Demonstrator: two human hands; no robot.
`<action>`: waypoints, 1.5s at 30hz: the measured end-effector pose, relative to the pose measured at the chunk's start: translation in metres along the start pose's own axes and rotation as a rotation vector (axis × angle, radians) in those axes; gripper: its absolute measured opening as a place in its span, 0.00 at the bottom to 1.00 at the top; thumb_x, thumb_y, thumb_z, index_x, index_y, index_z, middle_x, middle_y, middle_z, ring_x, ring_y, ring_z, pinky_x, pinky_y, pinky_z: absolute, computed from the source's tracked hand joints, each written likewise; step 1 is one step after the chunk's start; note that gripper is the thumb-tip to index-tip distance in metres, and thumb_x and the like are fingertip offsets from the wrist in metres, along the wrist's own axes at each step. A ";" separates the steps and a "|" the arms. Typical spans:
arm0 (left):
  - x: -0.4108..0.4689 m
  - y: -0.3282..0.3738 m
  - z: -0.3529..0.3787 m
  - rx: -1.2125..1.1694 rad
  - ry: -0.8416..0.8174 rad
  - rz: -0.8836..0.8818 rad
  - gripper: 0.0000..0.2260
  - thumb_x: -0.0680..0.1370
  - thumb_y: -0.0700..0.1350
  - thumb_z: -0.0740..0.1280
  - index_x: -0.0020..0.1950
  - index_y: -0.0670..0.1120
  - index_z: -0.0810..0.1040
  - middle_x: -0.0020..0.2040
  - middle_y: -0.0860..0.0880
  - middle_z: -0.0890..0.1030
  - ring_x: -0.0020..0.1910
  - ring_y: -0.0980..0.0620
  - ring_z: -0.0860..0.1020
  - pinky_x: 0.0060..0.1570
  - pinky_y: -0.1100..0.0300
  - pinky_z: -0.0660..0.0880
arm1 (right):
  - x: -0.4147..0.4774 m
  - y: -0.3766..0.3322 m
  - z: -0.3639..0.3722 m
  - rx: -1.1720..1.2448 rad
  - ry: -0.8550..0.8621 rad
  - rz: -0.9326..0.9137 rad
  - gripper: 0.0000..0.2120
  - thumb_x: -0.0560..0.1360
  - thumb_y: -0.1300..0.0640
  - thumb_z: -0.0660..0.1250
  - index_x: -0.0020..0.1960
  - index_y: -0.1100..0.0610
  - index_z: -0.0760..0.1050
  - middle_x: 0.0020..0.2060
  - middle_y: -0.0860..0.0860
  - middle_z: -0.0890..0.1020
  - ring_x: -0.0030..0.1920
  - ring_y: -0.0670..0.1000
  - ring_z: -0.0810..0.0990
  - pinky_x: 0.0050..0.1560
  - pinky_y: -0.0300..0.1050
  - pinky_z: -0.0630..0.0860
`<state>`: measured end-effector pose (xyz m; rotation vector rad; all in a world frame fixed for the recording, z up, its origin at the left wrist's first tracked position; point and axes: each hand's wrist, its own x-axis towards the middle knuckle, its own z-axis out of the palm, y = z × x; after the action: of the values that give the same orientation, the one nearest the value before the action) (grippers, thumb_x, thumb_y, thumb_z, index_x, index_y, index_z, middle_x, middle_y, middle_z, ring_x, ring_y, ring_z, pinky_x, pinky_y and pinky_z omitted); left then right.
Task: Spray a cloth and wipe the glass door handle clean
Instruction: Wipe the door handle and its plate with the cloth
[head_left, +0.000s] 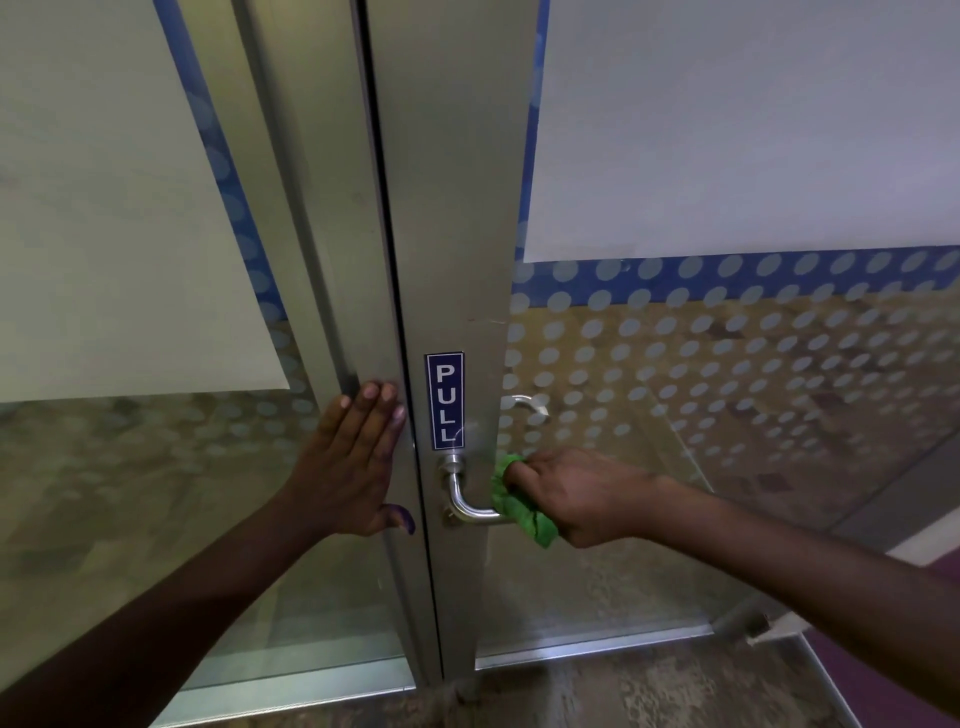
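Observation:
A curved silver lever handle (461, 496) sticks out of the metal frame of the glass door (675, 415), just below a blue PULL sticker (445, 400). My right hand (576, 496) is closed around a bunched green cloth (519, 501), which wraps the outer end of the handle. The handle's bend and base stay visible left of the cloth. My left hand (358, 457) lies flat with fingers spread on the metal frame of the neighbouring door, left of the seam. No spray bottle is in view.
Both doors carry frosted dot film and white paper sheets (727, 130) on the glass. A second handle (527, 402) shows through the glass on the far side. A mottled brown floor (623, 691) runs under the doors; a purple strip (852, 670) lies at the lower right.

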<state>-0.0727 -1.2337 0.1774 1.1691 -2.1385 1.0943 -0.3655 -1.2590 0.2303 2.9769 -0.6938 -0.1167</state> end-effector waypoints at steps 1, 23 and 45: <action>0.000 0.000 0.000 0.002 -0.003 0.000 0.47 0.76 0.72 0.38 0.79 0.35 0.50 0.82 0.38 0.47 0.81 0.41 0.47 0.79 0.47 0.45 | 0.001 0.003 -0.004 -0.048 -0.014 -0.026 0.17 0.70 0.62 0.63 0.57 0.64 0.69 0.40 0.59 0.77 0.39 0.60 0.76 0.39 0.55 0.75; -0.004 -0.003 0.002 -0.086 -0.008 -0.004 0.43 0.78 0.69 0.35 0.80 0.37 0.50 0.82 0.40 0.48 0.81 0.42 0.48 0.80 0.48 0.44 | 0.082 -0.125 0.044 0.084 0.562 0.703 0.09 0.65 0.57 0.74 0.44 0.57 0.81 0.39 0.55 0.80 0.39 0.57 0.78 0.39 0.48 0.72; -0.004 0.000 0.002 -0.047 -0.005 -0.021 0.44 0.77 0.70 0.37 0.80 0.36 0.51 0.82 0.39 0.49 0.81 0.41 0.49 0.80 0.47 0.46 | 0.012 -0.052 0.057 0.059 0.490 0.001 0.12 0.73 0.60 0.65 0.56 0.54 0.79 0.52 0.57 0.79 0.54 0.57 0.74 0.44 0.50 0.68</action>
<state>-0.0707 -1.2333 0.1734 1.1715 -2.1389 1.0272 -0.3375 -1.2209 0.1678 2.8743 -0.6366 0.6190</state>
